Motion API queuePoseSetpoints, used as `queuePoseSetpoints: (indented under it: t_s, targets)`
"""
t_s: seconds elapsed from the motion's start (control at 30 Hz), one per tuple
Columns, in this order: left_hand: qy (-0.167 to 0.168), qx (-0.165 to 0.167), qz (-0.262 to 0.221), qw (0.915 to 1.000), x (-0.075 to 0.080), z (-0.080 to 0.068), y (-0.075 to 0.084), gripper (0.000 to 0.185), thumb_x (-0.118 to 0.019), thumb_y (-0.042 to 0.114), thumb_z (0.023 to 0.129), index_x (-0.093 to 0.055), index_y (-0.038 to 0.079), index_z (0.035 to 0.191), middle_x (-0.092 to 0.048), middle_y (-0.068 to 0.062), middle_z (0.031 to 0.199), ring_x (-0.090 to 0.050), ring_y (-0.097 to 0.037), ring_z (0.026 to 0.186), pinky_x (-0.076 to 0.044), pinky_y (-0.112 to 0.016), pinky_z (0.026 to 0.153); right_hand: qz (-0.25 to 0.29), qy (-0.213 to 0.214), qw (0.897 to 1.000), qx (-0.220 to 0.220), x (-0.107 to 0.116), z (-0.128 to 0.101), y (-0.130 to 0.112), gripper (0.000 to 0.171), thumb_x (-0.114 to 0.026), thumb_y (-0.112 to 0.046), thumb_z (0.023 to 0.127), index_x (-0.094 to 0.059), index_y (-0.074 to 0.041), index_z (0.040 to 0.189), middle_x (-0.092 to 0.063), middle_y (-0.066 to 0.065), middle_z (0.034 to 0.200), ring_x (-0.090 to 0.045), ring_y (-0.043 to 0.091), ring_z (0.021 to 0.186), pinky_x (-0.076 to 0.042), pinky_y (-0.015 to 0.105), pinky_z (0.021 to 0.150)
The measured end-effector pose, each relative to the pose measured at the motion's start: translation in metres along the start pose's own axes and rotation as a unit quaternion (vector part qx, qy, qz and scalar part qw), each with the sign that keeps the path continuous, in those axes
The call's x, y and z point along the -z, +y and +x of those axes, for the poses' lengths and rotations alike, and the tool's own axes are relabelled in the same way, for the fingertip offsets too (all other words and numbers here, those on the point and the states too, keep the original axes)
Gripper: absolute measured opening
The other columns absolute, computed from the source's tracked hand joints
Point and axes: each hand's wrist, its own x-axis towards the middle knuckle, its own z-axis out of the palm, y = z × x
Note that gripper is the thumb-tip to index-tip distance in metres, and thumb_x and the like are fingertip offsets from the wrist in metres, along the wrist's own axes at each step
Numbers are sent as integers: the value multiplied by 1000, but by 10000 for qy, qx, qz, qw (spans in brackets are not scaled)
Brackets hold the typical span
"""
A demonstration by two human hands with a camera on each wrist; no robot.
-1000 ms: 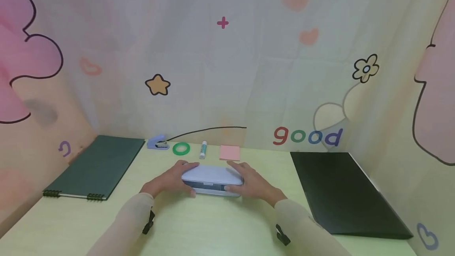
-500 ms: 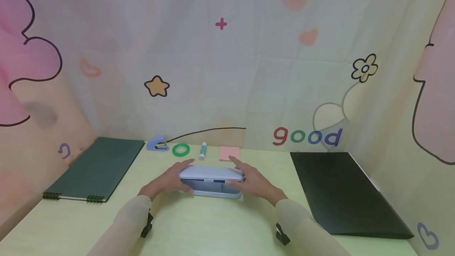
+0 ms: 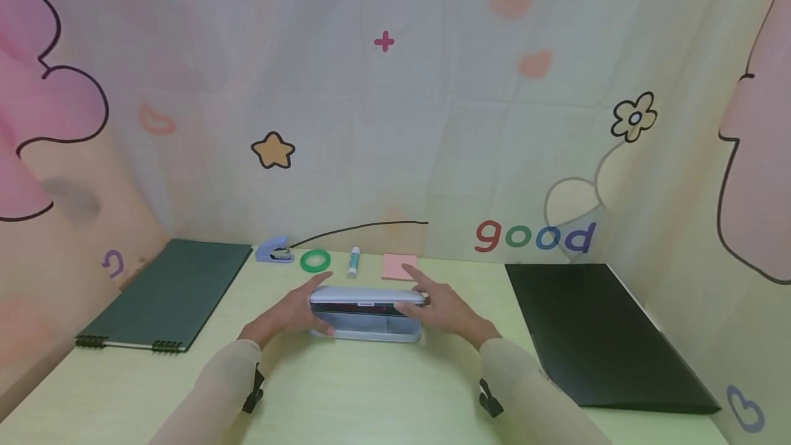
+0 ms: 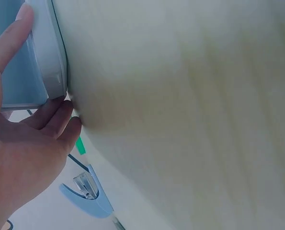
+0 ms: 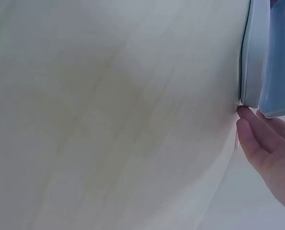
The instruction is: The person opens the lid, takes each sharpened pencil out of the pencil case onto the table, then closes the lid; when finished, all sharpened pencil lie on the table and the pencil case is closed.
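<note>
A pale blue hard pencil case point(image 3: 361, 328) lies on the table with its hinged lid point(image 3: 364, 294) partly raised. The gap along its front shows a divided tray and a dark inside to the lid. At the left end, my left hand point(image 3: 296, 309) grips the case, thumb at the front edge of the base; in the left wrist view its other fingers point(image 4: 61, 112) bend around the end. My right hand point(image 3: 446, 307) holds the lid at the right end, thumb at its front edge. In the right wrist view, fingers point(image 5: 250, 139) touch the case's end near the table.
Behind the case are a lilac stapler point(image 3: 274, 250), a green tape roll point(image 3: 303, 261), a glue stick point(image 3: 353, 262) and pink sticky notes point(image 3: 395, 266). A dark green spiral notebook point(image 3: 169, 294) lies left, a black folder point(image 3: 599, 335) right. A printed curtain point(image 3: 346, 88) hangs behind the table.
The pencil case's lid has tilted up and back, widening the front gap. My right hand has risen slightly with the lid; my left hand has shifted a little to the left.
</note>
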Motion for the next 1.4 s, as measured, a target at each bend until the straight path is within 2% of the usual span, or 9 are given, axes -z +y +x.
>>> queuePoseSetpoints:
  t_s: [0.17,0.3,0.53,0.73,0.93,1.1,1.27,1.33,1.4]
  targets:
    - [63,-50,-75,9999,1,1,-2,124,-95,21,66,-13,16,160,-38,-28,153,-39,-48,138,-27,-67,114,79,97,9999,-11,1,4,1,83,-66,-61,87,-25,-40,157,-61,13,137,-65,28,114,-53,49,97]
    - [87,-99,-96,9999,0,1,-3,126,-94,21,67,-8,15,159,-36,-30,154,-35,-49,142,-25,-65,116,-17,141,9999,-74,0,6,0,79,-59,-64,90,-24,-41,157,-58,13,141,-63,30,116,-50,54,99]
    - [89,62,-120,9999,-1,-1,-5,130,-93,23,69,0,14,159,-46,-32,146,-42,-45,139,-27,-61,116,-237,194,9989,-366,0,12,-6,81,-46,-75,90,-15,-44,158,-44,14,155,-44,45,139,-36,69,107]
    - [114,125,-155,9997,-2,-3,-4,134,-93,22,69,5,16,159,-46,-31,147,-42,-45,139,-27,-62,116,-147,355,9981,-474,2,18,-10,83,-47,-74,90,-9,-45,158,-39,14,158,-40,47,142,-35,69,108]
    - [132,128,-218,9996,-1,-1,-2,134,-93,21,69,6,17,159,-49,-28,146,-44,-43,139,-26,-61,117,-244,630,9963,-527,4,27,-12,82,-44,-71,93,-8,-40,160,-47,19,152,-50,45,133,-41,63,105]
    - [165,77,-173,9997,-1,1,-2,135,-93,22,69,8,16,159,-53,-26,143,-46,-41,137,-27,-60,117,-298,808,9946,-585,6,34,-13,80,-41,-71,94,-10,-37,160,-51,20,148,-54,46,129,-43,61,104]
    - [172,114,-168,9996,-1,1,-5,138,-93,24,69,11,17,159,-53,-24,143,-45,-40,138,-27,-61,117,-284,984,9923,-691,5,41,-15,80,-39,-72,94,-13,-35,161,-54,19,146,-62,44,115,-50,56,90]
    - [180,107,-192,9996,-1,1,-6,138,-93,25,69,12,19,159,-53,-24,144,-44,-41,139,-27,-62,117,-226,1033,9916,-747,5,43,-16,80,-40,-71,95,-13,-34,161,-52,18,148,-62,44,114,-51,55,88]
    - [195,90,-230,9995,-1,1,-6,139,-93,26,69,13,21,159,-53,-24,145,-43,-41,140,-26,-63,116,-151,1079,9909,-793,5,45,-17,80,-40,-69,96,-13,-32,161,-50,17,150,-61,45,118,-50,57,91]
